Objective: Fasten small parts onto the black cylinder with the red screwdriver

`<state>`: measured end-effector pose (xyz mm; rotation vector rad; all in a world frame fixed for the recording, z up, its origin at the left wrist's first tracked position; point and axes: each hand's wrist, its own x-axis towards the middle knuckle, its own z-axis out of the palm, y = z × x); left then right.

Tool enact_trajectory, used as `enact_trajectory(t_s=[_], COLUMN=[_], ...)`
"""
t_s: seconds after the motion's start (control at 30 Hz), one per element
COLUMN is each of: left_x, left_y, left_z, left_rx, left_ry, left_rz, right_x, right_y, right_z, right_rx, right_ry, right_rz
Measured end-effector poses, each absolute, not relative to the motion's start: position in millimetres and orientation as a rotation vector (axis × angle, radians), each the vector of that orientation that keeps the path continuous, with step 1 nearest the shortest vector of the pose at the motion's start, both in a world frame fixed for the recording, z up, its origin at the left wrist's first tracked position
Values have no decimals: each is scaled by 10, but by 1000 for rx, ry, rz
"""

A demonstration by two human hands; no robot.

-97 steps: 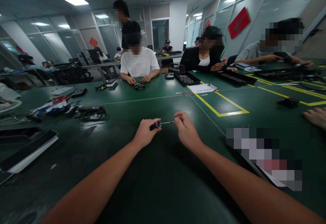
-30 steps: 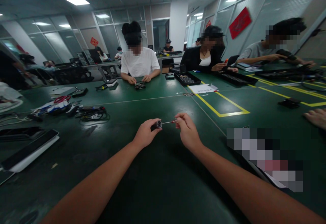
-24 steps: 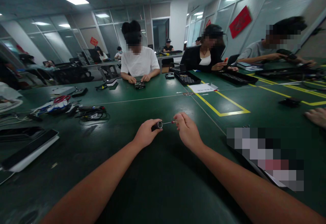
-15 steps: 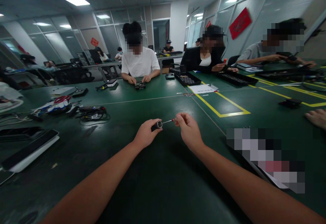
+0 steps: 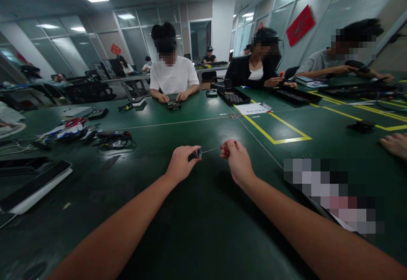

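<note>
Out in front of me, over the green table, my left hand [image 5: 181,163] is closed round a short black cylinder [image 5: 195,155]. Its round, light-rimmed end faces right. My right hand [image 5: 237,159] pinches a thin screwdriver [image 5: 211,149] by its reddish handle, which the fingers mostly cover. The slim metal shaft points left, and its tip is at or very near the cylinder's rim; whether it touches or goes inside I cannot tell.
Cables and tools [image 5: 114,140] lie to the left, beside a white-and-black device [image 5: 38,186]. Black trays [image 5: 233,96] stand across the green table [image 5: 190,233], where co-workers sit. A blurred-out item [image 5: 330,199] lies near my right forearm. Another person's hand [image 5: 395,145] rests at the right edge.
My right hand has shifted slightly right, and its fingers now cover more of the red handle. The black cylinder stays in my left hand, nearly in place. The view has tilted a little.
</note>
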<state>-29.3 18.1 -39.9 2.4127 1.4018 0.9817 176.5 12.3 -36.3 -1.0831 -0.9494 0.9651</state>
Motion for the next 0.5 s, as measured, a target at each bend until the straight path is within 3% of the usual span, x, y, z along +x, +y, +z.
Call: enact_trajectory(t_s=[0.5], left_x=[-286], left_y=[180], left_z=[-390], left_rx=[2391], left_ry=[1376], left_rz=[964], right_x=[1715], right_y=[39], right_z=[-322], right_rx=[-1051], right_ry=[-1251], right_rz=[836])
